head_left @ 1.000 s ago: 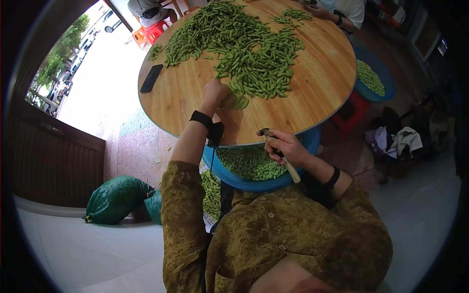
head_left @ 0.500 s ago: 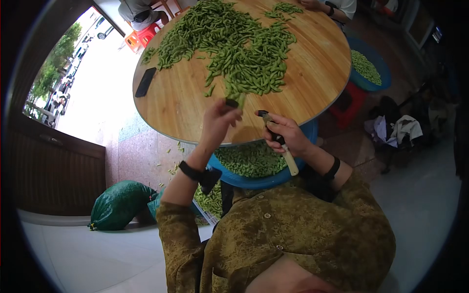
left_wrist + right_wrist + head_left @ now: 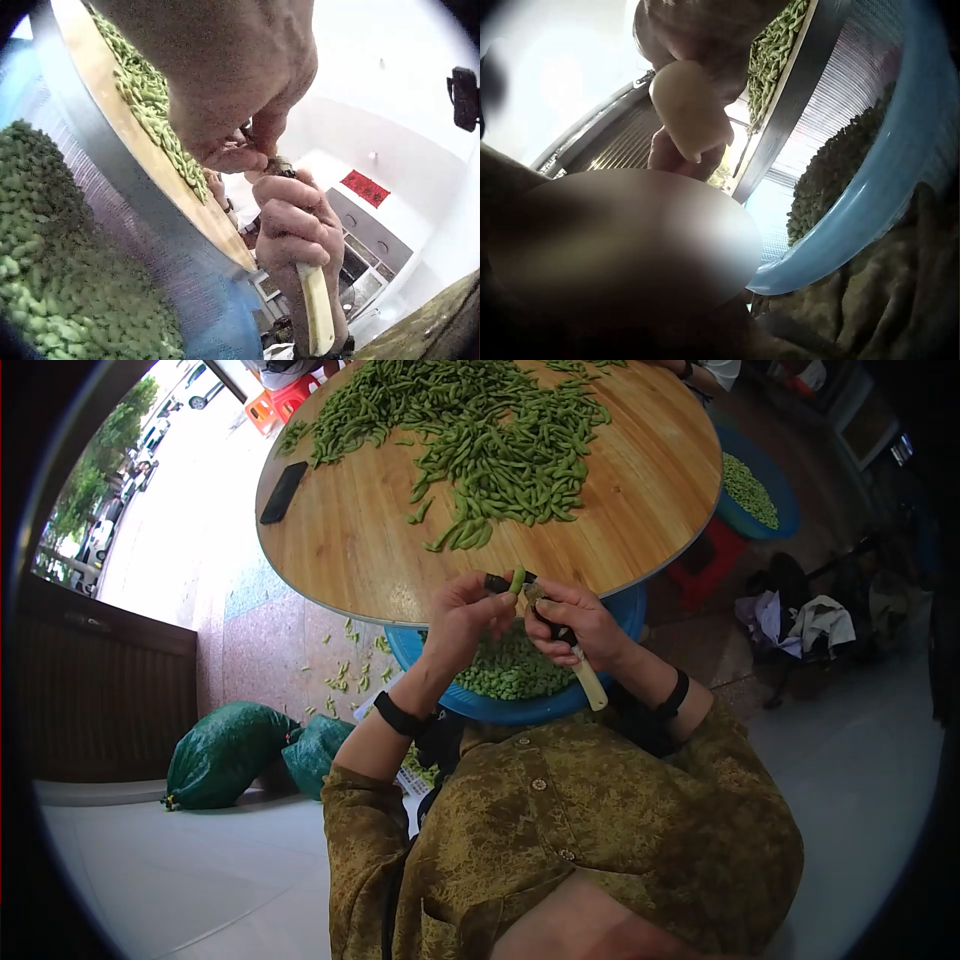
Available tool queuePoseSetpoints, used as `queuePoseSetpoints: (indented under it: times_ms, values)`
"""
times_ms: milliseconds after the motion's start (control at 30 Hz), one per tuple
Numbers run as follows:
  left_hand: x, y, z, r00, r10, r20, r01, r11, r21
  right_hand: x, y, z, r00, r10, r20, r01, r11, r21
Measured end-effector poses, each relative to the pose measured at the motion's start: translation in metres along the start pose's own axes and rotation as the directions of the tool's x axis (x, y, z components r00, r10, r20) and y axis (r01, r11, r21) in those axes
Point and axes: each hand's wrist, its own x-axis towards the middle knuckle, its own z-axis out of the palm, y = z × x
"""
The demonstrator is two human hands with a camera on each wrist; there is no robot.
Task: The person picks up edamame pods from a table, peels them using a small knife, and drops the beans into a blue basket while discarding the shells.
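Observation:
In the head view my left hand pinches a green bean pod between thumb and a finger with a dark covering. My right hand grips a tool with a cream-coloured handle pointing back toward me; its working end is mostly hidden by fingers. Both hands meet at the pod, above a blue basin of shelled green beans. The left wrist view shows the right fist wrapped around the cream handle, close against the left fingertips.
A heap of bean pods covers much of the round wooden table, with a phone at its left side. Green sacks stand on the floor at left. Another blue basin of beans is at right.
My left hand has come back from the pod heap with a pod and met the right hand above the basin. The right hand keeps its grip on the tool and has shifted slightly.

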Motion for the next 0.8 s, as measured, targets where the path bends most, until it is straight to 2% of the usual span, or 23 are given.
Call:
queuePoseSetpoints:
  times_ms: [100, 167, 233, 300, 367, 400, 433, 467, 533, 567, 633, 667, 700, 733, 767, 800]
  values:
    - [-0.002, -0.002, 0.002, 0.998, 0.056, 0.007, -0.056, 0.998, -0.002, -0.001, 0.002, -0.001, 1.000, 0.002, 0.010, -0.002, 1.000, -0.001]
    - [-0.003, -0.004, 0.002, 0.996, 0.086, 0.010, -0.086, 0.996, 0.011, -0.002, 0.003, 0.001, 0.999, -0.034, -0.020, 0.032, 0.996, -0.086]
    - [-0.004, -0.006, 0.003, 0.990, 0.143, -0.009, -0.142, 0.986, 0.090, -0.003, 0.003, 0.003, 0.998, -0.048, -0.026, 0.046, 0.995, -0.089]
    - [-0.004, -0.009, 0.003, 0.989, 0.151, -0.002, -0.150, 0.987, 0.050, -0.004, 0.000, 0.005, 0.998, -0.058, -0.031, 0.055, 0.994, -0.091]
    - [-0.003, -0.008, 0.003, 0.987, 0.162, 0.008, -0.162, 0.987, 0.012, -0.004, -0.005, 0.004, 0.999, 0.010, -0.030, -0.010, 1.000, 0.012]
    - [-0.002, -0.005, 0.002, 0.994, 0.088, 0.059, -0.080, 0.988, -0.129, -0.004, -0.006, 0.002, 1.000, 0.009, -0.030, -0.009, 1.000, 0.010]
    - [0.000, -0.004, 0.001, 0.993, 0.020, 0.120, 0.012, 0.965, -0.263, -0.003, -0.006, -0.001, 0.999, 0.023, 0.030, -0.025, 0.996, 0.089]
    - [0.001, -0.005, 0.000, 0.993, 0.021, 0.120, 0.012, 0.964, -0.264, -0.002, -0.005, -0.003, 0.995, 0.033, 0.090, -0.048, 0.985, 0.165]
    - [0.003, -0.011, -0.005, 0.943, -0.045, 0.330, 0.209, 0.851, -0.481, -0.003, -0.004, -0.006, 0.992, 0.039, 0.119, -0.063, 0.976, 0.210]
    - [0.004, -0.015, -0.006, 0.944, -0.043, 0.328, 0.207, 0.851, -0.482, -0.003, -0.003, -0.008, 0.988, 0.038, 0.147, -0.075, 0.964, 0.256]
    - [0.005, -0.019, -0.005, 0.916, -0.090, 0.391, 0.317, 0.760, -0.568, -0.001, 0.001, -0.012, 0.980, 0.033, 0.194, -0.093, 0.947, 0.306]
    - [0.005, -0.018, -0.005, 0.916, -0.090, 0.391, 0.317, 0.760, -0.568, -0.001, 0.002, -0.014, 0.971, 0.022, 0.237, -0.108, 0.927, 0.358]
    - [0.005, -0.014, -0.003, 0.934, -0.102, 0.341, 0.274, 0.817, -0.507, -0.001, 0.002, -0.014, 0.971, 0.023, 0.237, -0.109, 0.928, 0.356]
    - [0.004, -0.010, -0.001, 0.951, -0.110, 0.289, 0.233, 0.868, -0.439, 0.000, 0.002, -0.015, 0.983, 0.046, 0.180, -0.112, 0.920, 0.375]
    - [0.003, -0.007, 0.001, 0.951, -0.111, 0.287, 0.234, 0.867, -0.440, 0.000, 0.002, -0.015, 0.990, 0.071, 0.123, -0.115, 0.912, 0.395]
    - [0.001, -0.005, 0.003, 0.990, 0.028, 0.139, -0.019, 0.998, -0.068, 0.000, 0.003, -0.014, 0.989, 0.076, 0.124, -0.119, 0.909, 0.398]
